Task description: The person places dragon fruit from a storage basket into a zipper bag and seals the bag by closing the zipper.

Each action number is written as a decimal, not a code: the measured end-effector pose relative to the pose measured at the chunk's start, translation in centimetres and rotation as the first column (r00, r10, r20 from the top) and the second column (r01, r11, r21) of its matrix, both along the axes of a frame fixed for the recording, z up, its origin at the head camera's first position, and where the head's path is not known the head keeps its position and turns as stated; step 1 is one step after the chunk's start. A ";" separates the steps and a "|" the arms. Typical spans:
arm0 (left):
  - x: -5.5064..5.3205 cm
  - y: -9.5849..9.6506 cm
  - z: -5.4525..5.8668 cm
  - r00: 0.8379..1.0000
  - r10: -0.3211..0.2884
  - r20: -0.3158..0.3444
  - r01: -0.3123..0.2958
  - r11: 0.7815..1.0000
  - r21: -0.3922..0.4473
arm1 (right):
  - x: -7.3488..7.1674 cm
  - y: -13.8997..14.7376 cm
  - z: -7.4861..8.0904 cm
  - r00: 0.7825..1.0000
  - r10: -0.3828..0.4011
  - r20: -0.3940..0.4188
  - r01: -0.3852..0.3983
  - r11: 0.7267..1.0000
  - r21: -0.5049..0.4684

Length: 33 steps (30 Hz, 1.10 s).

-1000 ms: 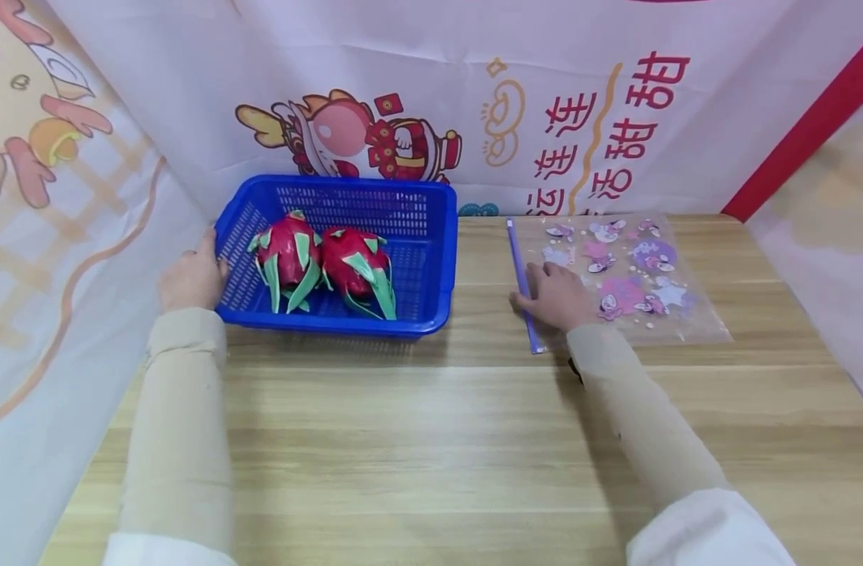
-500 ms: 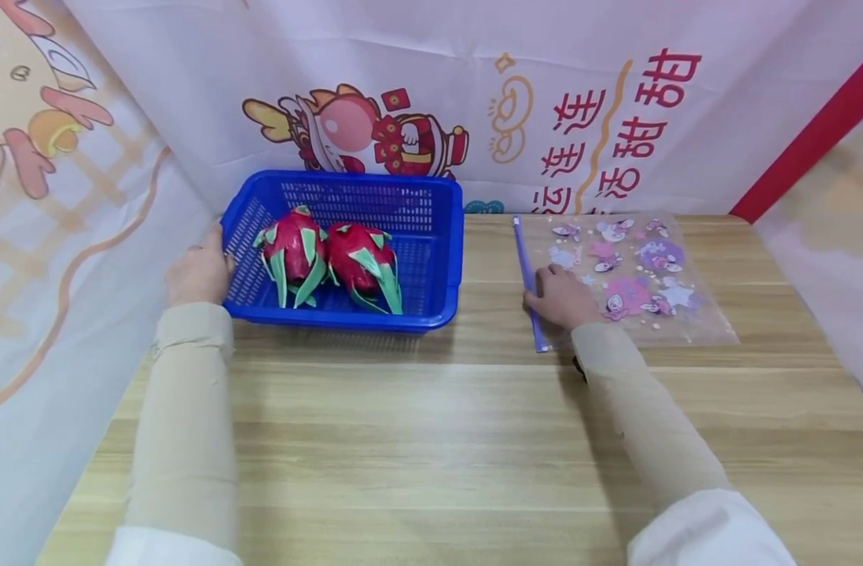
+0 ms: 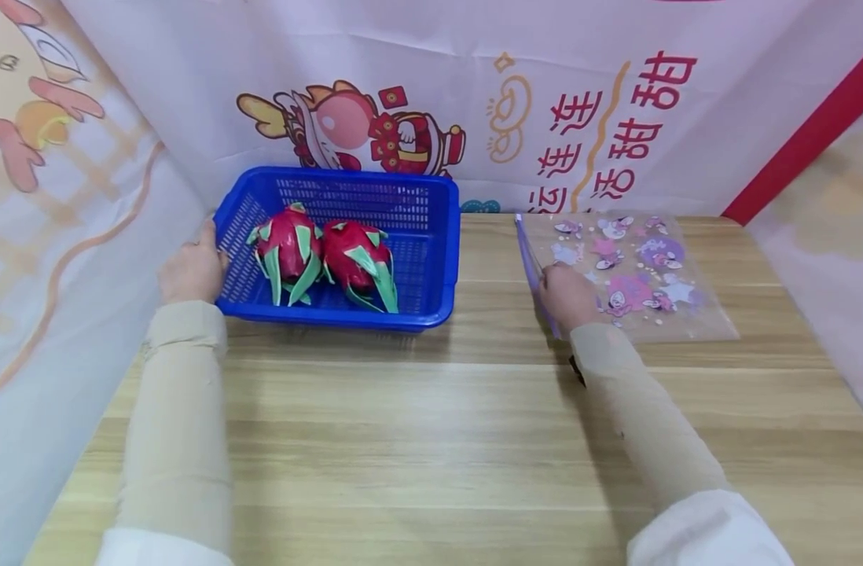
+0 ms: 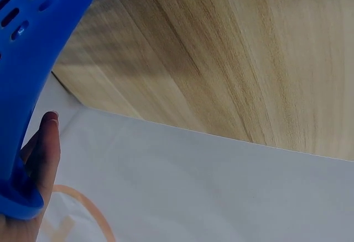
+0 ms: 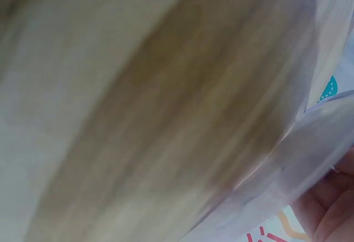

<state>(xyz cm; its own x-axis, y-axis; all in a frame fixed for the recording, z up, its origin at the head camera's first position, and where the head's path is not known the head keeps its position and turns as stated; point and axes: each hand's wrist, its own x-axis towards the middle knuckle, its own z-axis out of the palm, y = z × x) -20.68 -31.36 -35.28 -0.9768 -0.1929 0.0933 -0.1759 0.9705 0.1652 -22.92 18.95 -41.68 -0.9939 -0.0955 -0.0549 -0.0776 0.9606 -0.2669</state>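
Note:
A blue plastic basket stands at the back left, holding two red dragon fruits with green leafy tips. My left hand grips the basket's left rim; in the left wrist view its fingers reach up along the outside of the basket wall. To the right lies a clear zip bag printed with pink and purple figures. My right hand pinches the bag near its purple zip edge, which is bent up off flat. The right wrist view shows curled fingers at the raised film, its thumb hidden.
Both things stand on a wood-grain table. A white printed cloth hangs right behind the basket and bag, and another cloth side closes off the left. A red strip runs along the right corner.
My right hand has gone from lying on the bag to pinching it, and the purple zip edge has bent upward. My left hand keeps its hold on the basket rim.

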 end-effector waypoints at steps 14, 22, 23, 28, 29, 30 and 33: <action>-0.1 -0.3 0.0 1.000 -0.013 0.021 0.013 1.000 -0.006 | 0.5 0.5 2.4 0.991 -0.098 -0.094 0.101 0.994 0.031; -0.1 -0.3 -0.1 0.999 -0.013 0.031 0.013 1.000 -0.009 | 1.1 0.5 3.1 0.976 0.009 -0.217 0.030 0.984 0.176; -0.1 -0.3 -0.1 0.999 -0.013 0.032 0.013 1.000 -0.010 | 1.3 0.5 3.2 0.975 0.017 -0.222 0.025 0.982 0.187; 0.0 -0.3 -0.1 0.999 -0.014 0.034 0.015 1.000 -0.009 | 2.0 0.3 3.2 0.982 0.016 -0.186 0.019 0.982 0.188; 0.0 -0.3 -0.1 0.999 -0.015 0.036 0.015 1.000 -0.009 | 2.2 0.3 3.2 0.986 0.011 -0.168 0.019 0.984 0.175; -0.1 -0.3 -0.1 0.999 -0.015 0.036 0.015 1.000 -0.007 | 2.3 0.3 3.1 0.988 0.005 -0.151 0.020 0.987 0.159; -0.1 -0.3 -0.1 0.999 -0.015 0.038 0.015 1.000 -0.004 | 2.5 0.4 2.8 0.993 -0.010 -0.116 0.023 0.993 0.113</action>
